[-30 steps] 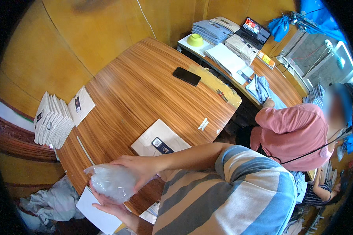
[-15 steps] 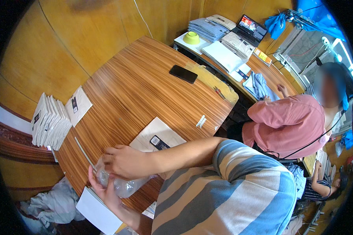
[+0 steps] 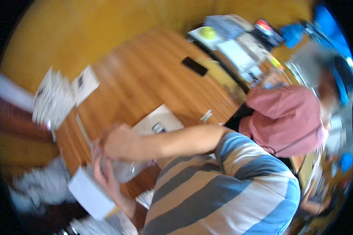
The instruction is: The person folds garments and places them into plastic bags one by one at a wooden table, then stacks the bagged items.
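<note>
By the desk's (image 3: 145,74) near edge my left hand (image 3: 106,176) cups a clear plastic bag (image 3: 121,170) from below while my right hand (image 3: 119,141) closes over its top, pinning it steady above the white sheet (image 3: 88,192), envelope (image 3: 159,121) just beyond.
</note>
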The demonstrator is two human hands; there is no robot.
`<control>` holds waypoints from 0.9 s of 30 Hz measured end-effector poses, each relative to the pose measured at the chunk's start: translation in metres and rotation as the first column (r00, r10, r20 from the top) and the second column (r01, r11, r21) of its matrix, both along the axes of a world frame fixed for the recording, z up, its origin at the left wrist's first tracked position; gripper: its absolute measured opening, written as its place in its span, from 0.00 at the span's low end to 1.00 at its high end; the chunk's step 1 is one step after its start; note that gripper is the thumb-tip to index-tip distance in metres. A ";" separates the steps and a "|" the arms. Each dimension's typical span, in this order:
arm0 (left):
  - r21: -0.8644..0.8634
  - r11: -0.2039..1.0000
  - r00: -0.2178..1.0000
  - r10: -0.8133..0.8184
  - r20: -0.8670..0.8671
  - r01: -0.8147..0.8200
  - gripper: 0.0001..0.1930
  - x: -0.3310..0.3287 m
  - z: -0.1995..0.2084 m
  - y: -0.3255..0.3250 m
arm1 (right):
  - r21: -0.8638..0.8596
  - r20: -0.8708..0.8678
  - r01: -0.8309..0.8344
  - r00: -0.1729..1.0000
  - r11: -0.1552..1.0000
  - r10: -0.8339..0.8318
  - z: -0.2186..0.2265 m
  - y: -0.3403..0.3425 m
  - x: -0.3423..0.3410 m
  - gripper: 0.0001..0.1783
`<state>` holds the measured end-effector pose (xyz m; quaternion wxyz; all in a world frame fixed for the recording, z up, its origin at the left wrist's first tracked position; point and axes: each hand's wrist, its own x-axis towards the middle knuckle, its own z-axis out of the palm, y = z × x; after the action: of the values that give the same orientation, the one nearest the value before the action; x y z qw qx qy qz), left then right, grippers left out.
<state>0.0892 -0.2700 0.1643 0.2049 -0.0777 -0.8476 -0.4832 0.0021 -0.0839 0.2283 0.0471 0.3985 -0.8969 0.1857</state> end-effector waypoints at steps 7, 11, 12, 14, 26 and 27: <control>-0.054 0.995 0.997 0.080 0.022 -0.079 0.13 -0.001 0.037 0.025 | -0.252 0.133 -0.076 0.985 0.965 0.112 0.021 0.033 0.002 0.15; -0.063 0.989 0.991 0.132 0.022 -0.131 0.12 0.001 0.040 0.030 | -0.203 0.032 -0.086 0.995 0.975 0.095 0.044 0.041 0.000 0.16; -0.095 0.987 0.991 0.133 0.026 -0.130 0.13 0.002 0.043 0.031 | -0.220 -0.004 -0.097 0.995 0.971 0.099 0.049 0.041 0.001 0.17; -0.117 0.984 0.990 0.138 0.036 -0.133 0.12 -0.004 0.047 0.035 | -0.279 -0.012 -0.128 0.991 0.952 0.130 0.052 0.039 -0.003 0.16; 0.395 0.896 0.952 -0.089 -0.293 0.205 0.84 0.009 -0.034 0.028 | -0.990 0.117 0.095 0.965 -0.103 -0.235 0.139 0.169 -0.066 0.13; 0.408 0.894 0.963 -0.082 -0.258 0.186 0.92 0.009 -0.049 0.030 | -0.993 0.091 0.063 0.941 -0.095 -0.326 0.134 0.191 -0.067 0.13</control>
<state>0.0985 -0.2400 0.1155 0.2812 -0.1456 -0.6831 -0.6582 -0.0646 0.1069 0.3623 0.4290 0.1171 -0.5169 0.7315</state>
